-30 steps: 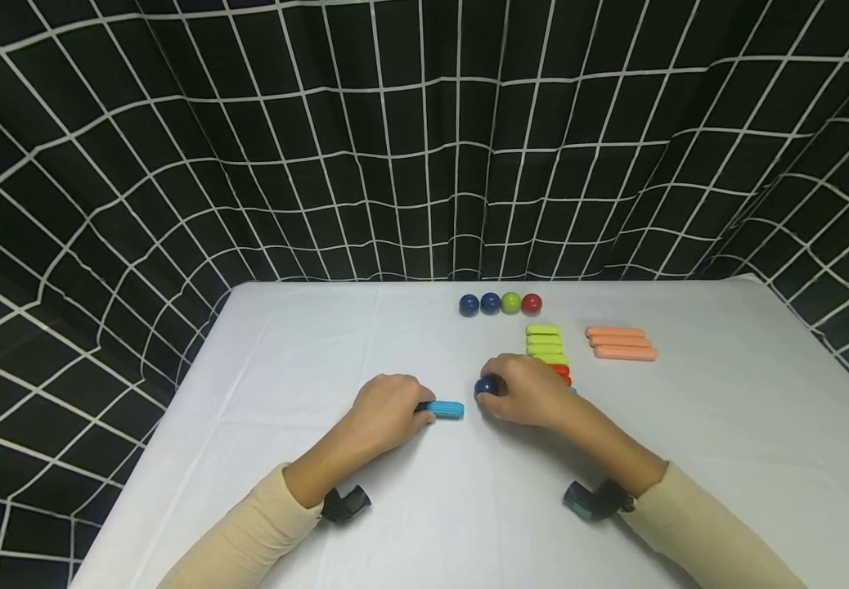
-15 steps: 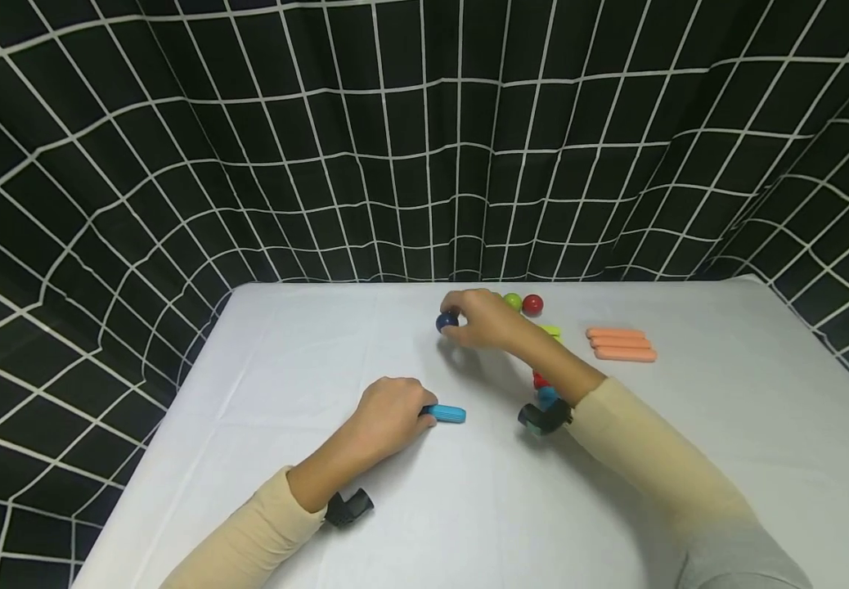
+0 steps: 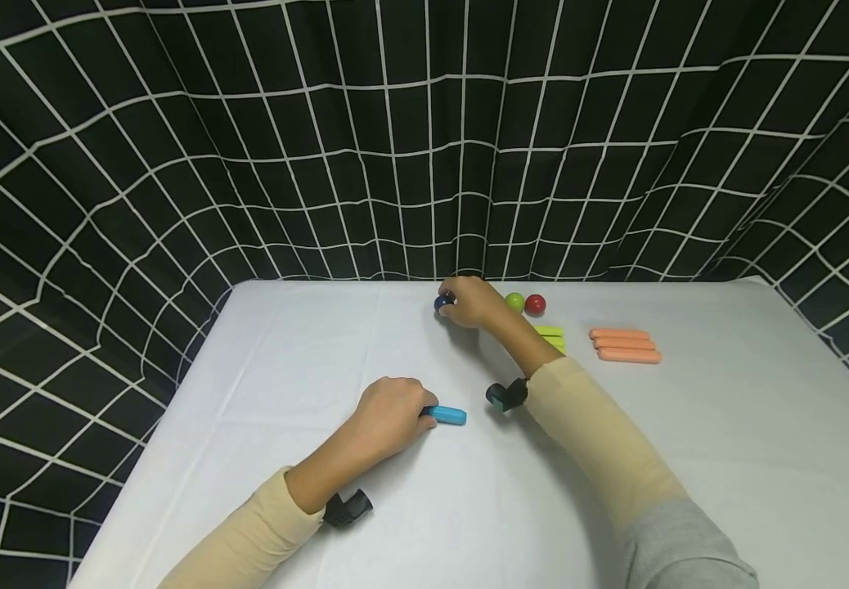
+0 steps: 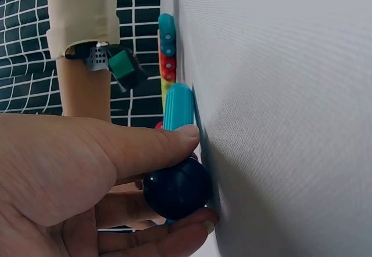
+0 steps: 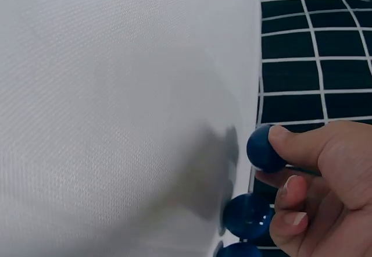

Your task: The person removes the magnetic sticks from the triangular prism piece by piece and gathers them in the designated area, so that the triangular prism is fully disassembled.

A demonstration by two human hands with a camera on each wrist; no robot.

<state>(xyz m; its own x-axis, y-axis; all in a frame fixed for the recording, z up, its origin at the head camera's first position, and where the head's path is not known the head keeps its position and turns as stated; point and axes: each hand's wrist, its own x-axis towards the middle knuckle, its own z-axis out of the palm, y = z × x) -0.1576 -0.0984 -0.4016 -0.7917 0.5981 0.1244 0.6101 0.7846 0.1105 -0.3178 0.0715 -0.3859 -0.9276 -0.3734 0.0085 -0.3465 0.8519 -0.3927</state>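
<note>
My left hand [image 3: 391,415] grips a ribbed blue stick [image 3: 448,415] low over the white table, its right end sticking out past the thumb. The left wrist view also shows a dark blue ball [image 4: 177,190] held between that hand's thumb and fingers. At the table's far edge, my right hand [image 3: 472,303] pinches another dark blue ball [image 5: 264,149] between thumb and fingertip. Right beside it, in the right wrist view, are two more blue balls [image 5: 247,215], which the hand hides in the head view. A green ball [image 3: 514,302] and a red ball [image 3: 536,304] continue that row.
Lime-green sticks [image 3: 551,334] lie partly hidden behind the right forearm. Red sticks [image 4: 168,65] and turquoise sticks [image 4: 167,33] line up with them in the left wrist view. Farther right lie orange sticks [image 3: 625,345]. A black gridded curtain [image 3: 424,164] stands behind the white table [image 3: 285,352].
My right hand has carried its blue ball from mid-table to the far edge, at the left end of the ball row. My left hand has stayed nearly still with the blue stick.
</note>
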